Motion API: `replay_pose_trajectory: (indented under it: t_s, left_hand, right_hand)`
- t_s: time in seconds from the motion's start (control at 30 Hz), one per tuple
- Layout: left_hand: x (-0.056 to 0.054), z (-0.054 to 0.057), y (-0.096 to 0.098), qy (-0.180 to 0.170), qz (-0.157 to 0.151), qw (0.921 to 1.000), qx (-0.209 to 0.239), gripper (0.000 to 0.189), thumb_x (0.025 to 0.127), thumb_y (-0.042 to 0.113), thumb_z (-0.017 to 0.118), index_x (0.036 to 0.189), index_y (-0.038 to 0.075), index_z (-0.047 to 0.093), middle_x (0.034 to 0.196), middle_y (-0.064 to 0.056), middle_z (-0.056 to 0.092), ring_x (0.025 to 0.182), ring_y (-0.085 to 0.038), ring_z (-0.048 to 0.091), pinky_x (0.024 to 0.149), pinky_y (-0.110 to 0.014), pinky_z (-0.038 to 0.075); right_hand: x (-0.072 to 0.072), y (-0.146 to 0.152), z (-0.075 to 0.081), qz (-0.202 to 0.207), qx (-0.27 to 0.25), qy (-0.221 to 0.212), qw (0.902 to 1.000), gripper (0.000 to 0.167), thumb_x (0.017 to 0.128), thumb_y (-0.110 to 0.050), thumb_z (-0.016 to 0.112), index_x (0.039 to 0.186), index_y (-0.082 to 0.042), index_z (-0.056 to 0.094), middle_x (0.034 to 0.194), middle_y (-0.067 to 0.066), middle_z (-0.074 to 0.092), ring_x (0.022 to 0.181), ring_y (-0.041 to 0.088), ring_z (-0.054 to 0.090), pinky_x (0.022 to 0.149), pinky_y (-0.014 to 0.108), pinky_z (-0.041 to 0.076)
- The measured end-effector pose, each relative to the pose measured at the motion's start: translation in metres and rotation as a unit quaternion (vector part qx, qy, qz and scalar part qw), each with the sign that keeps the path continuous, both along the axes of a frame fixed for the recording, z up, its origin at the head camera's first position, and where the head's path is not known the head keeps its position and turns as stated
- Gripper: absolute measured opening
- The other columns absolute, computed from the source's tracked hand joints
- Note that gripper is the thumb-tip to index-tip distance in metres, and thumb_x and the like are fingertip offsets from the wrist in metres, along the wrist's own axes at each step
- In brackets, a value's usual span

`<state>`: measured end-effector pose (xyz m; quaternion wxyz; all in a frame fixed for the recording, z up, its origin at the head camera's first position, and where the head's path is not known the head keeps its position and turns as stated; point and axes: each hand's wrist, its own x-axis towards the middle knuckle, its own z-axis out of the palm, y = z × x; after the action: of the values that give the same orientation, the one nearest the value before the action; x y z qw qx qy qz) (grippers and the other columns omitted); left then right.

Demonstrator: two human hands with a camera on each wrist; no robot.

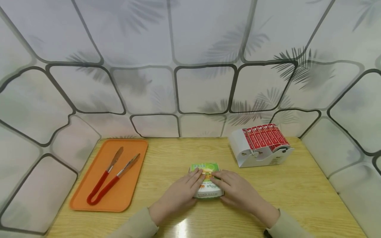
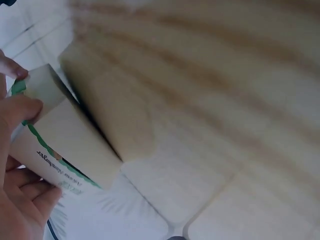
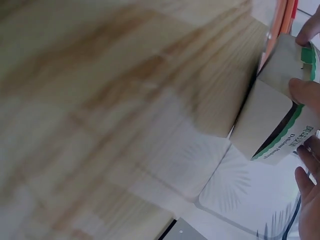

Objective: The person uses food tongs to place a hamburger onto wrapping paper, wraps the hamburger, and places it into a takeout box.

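Observation:
A small green and white cardboard hamburger box [image 1: 206,189] sits on the wooden table in front of me. My left hand [image 1: 181,189] holds its left side, fingers spread over the lid. On the opposite side, my right hand [image 1: 239,190] holds it the same way. Both wrist views show the thumbs at the front by a green tab: the left thumb [image 2: 26,107] and the right thumb [image 3: 304,92]. In the right wrist view, a dark gap shows under the lid's wavy green edge [image 3: 280,134]. The box's contents are hidden.
An orange tray [image 1: 125,198] lies to the left with red-handled tongs [image 1: 102,185] on it. At the back right stands a white cardboard holder [image 1: 238,143] with several red cartons [image 1: 265,136]. Patterned white panels [image 1: 205,89] enclose the table's back and sides.

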<state>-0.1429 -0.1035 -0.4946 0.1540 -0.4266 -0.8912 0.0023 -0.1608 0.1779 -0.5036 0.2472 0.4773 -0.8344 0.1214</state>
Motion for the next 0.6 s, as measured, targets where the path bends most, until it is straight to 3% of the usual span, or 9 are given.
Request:
replay_pose_trajectory:
  t_s: [0.13,0.27,0.43,0.53,0.6]
  left_hand:
    - [-0.004,0.006,-0.001,-0.050,-0.003,0.9987,0.013,0.079,0.090,0.030,0.080,0.157,0.001,0.049,0.162,-0.016,0.051,0.151,-0.028,0.051,0.122,-0.037,0.048]
    - [-0.011,0.013,-0.006,-0.138,-0.001,0.9895,0.042,0.081,0.091,0.027,0.081,0.160,0.005,0.045,0.167,-0.013,0.045,0.154,-0.027,0.047,0.123,-0.040,0.047]
    - [-0.019,0.021,-0.014,-0.247,-0.008,0.9612,0.122,0.080,0.092,0.025,0.082,0.160,0.006,0.045,0.168,-0.012,0.044,0.153,-0.029,0.048,0.125,-0.045,0.045]
    - [-0.022,0.022,-0.016,-0.281,-0.014,0.9439,0.173,0.078,0.092,0.020,0.081,0.159,0.004,0.046,0.166,-0.015,0.047,0.152,-0.033,0.050,0.124,-0.050,0.044]
    - [-0.023,0.019,-0.018,-0.289,-0.015,0.9365,0.198,0.077,0.091,0.017,0.081,0.159,0.003,0.046,0.165,-0.016,0.048,0.151,-0.034,0.051,0.124,-0.053,0.044]
  right_hand:
    - [0.001,0.002,0.002,-0.009,-0.019,-0.018,0.9996,0.077,0.065,-0.024,0.097,0.136,-0.010,0.070,0.133,0.017,0.069,0.117,0.033,0.071,0.097,0.048,0.064]
    - [0.000,0.003,0.005,-0.004,-0.036,-0.046,0.9983,0.078,0.064,-0.022,0.098,0.136,-0.009,0.069,0.134,0.015,0.070,0.116,0.031,0.072,0.095,0.046,0.065]
    - [-0.004,0.007,0.011,0.017,-0.075,-0.095,0.9925,0.073,0.071,-0.020,0.096,0.137,-0.005,0.069,0.137,0.014,0.072,0.119,0.031,0.073,0.097,0.048,0.064]
    - [-0.007,0.008,0.014,0.026,-0.095,-0.120,0.9879,0.070,0.077,-0.021,0.093,0.140,-0.005,0.067,0.138,0.014,0.072,0.120,0.031,0.073,0.098,0.049,0.063]
    - [-0.010,0.007,0.015,0.028,-0.107,-0.131,0.9853,0.068,0.080,-0.022,0.091,0.141,-0.005,0.066,0.138,0.014,0.073,0.119,0.031,0.073,0.098,0.049,0.064]
